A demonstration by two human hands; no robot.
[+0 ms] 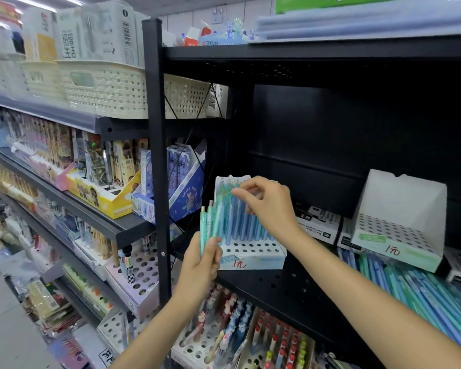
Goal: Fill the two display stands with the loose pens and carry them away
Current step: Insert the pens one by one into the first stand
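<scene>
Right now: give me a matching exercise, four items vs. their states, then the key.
Items:
1. left hand
2. right hand
3. left display stand
4. right display stand

States:
A. holes all empty
B. back rows filled with blue pens, front holes open
C. grips a bunch of teal pens
D. fingers pinching at the tops of the pens standing in a stand

Pairs: 1-C, 2-D, 3-B, 4-A

Loose pens lie on the black shelf in front of the right display stand.
</scene>
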